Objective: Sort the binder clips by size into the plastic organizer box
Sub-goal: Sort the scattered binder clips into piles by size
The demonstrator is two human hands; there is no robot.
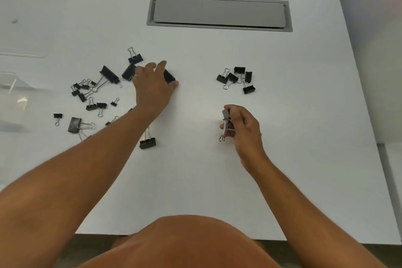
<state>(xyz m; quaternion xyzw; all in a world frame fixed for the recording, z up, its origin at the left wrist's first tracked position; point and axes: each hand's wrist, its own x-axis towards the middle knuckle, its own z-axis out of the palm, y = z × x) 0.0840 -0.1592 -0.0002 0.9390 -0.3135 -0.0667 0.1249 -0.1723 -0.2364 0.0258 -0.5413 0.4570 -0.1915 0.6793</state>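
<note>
So far the sorting has only begun, I think. The fingers [228, 107] of the right hand [244, 128] are curled round a small bunch of clips [225, 125]; their shiny wire handles poke out below the hand. The fingers [162, 65] of the left hand [153, 85] are bent over a big black clip [169, 75] and seem to pinch it, with the thumb near its end.

Take that big black clip as the marker. To its right, well apart, sits a small pile of clips [237, 79], all looking about the same middle size. That pile looks sorted. To the marker's left lies a loose scatter of clips [91, 93], big and tiny ones mixed up. One more clip [148, 142] lies nearer the person than the marker, beside the left arm.

Far left of the marker, at the table's edge, is a clear plastic box [13, 91]. It is see-through and blurry, so I cannot tell if any clips are inside. Most of the job looks left to do.

The clips have black folded metal bodies, like little tents, and thin silver wire loops. The table [195, 169] is white, flat and smooth, with a grey lid [218, 12] set in it beyond the marker.
</note>
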